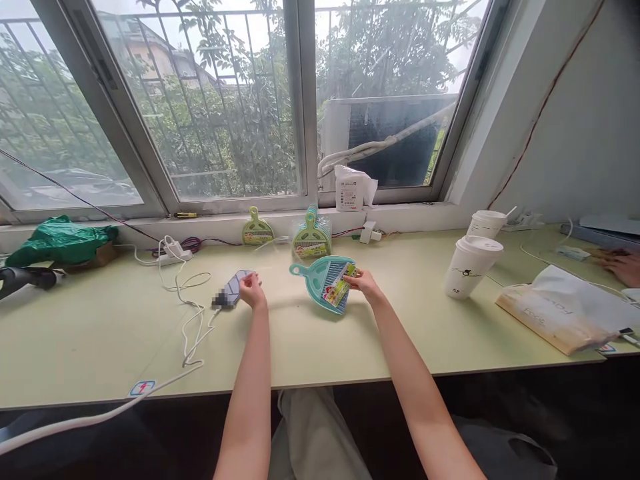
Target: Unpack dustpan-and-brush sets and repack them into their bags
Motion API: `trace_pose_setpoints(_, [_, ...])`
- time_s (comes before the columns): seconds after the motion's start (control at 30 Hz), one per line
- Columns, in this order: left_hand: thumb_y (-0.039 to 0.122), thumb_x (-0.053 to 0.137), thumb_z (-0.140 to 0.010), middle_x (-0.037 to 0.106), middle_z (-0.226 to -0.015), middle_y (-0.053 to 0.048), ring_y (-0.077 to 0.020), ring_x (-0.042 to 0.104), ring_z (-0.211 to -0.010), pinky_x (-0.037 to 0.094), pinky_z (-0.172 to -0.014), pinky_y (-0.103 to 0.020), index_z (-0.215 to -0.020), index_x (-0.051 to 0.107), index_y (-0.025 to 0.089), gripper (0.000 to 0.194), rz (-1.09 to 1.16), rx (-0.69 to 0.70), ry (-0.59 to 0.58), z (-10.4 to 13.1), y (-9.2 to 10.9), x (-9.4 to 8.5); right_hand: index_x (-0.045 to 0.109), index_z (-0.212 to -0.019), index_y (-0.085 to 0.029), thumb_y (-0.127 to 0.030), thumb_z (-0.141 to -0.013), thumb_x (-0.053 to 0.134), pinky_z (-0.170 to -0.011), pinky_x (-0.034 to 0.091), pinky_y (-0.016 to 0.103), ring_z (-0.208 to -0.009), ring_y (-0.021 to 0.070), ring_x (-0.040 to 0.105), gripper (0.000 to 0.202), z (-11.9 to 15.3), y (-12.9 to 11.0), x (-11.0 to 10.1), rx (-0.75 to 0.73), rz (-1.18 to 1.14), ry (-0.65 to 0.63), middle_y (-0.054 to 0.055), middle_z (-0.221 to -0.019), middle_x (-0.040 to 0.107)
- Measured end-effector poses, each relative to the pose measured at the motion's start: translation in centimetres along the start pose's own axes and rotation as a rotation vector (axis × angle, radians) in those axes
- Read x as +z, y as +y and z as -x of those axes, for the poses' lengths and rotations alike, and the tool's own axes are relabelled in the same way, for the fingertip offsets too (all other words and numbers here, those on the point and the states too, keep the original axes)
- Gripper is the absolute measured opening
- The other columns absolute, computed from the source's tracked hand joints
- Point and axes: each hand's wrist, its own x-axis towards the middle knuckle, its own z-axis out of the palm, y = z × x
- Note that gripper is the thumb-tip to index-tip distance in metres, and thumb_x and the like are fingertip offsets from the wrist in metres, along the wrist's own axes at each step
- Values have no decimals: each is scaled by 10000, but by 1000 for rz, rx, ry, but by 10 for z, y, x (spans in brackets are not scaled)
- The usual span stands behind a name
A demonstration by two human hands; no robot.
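Note:
A small teal dustpan (314,279) with a striped brush nested in it is tilted above the table, its looped handle toward the left. My right hand (367,285) pinches its right edge, beside a green and yellow label card (339,288). My left hand (253,291) is closed, thumb and fingers pressed together, over the right end of a phone (233,290); whatever is between those fingers is too small to make out. Beyond the dustpan, a stack of similar dustpan sets (311,239) leans at the windowsill, with a single yellow-green set (257,230) to its left.
White cables (187,327) and a power strip (175,253) lie at left, near a green plastic bag (63,240). Two lidded paper cups (470,267) and a tissue pack (560,310) stand on the right. Another person's hand (623,265) rests at the far right.

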Motion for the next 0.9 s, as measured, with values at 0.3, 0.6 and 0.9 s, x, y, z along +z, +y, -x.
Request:
trace_pose_setpoints(0.3, [262,666,-764,-72,-1574,-296,-339,-162,-1466,-39,-1178,-539,-1501,-28,48,1035,-381,280,411,18,17,-14,558,-756,-189,-88,-606,831,-689,643,332,-818,244,729,327,-9,15,3,94,-136,305,61,-767,716])
trace_pose_setpoints(0.6, [520,527,-879,643,-1183,-173,-311,622,-1101,498,-931,-459,-1330,503,195,556,204,-236,-764,64,28,23,610,-851,-179,-212,-679,816,-849,618,358,-965,243,706,271,-3,22,24,-3,-191,158,90,-944,734])
trace_pose_setpoints(0.9, [286,593,-833,674,-945,-86,-205,663,-776,524,-690,-315,-1214,566,176,398,104,-446,-645,69,7,42,592,-762,-171,-582,-882,539,-393,477,221,-368,99,529,432,-12,19,13,136,4,194,15,-548,607])
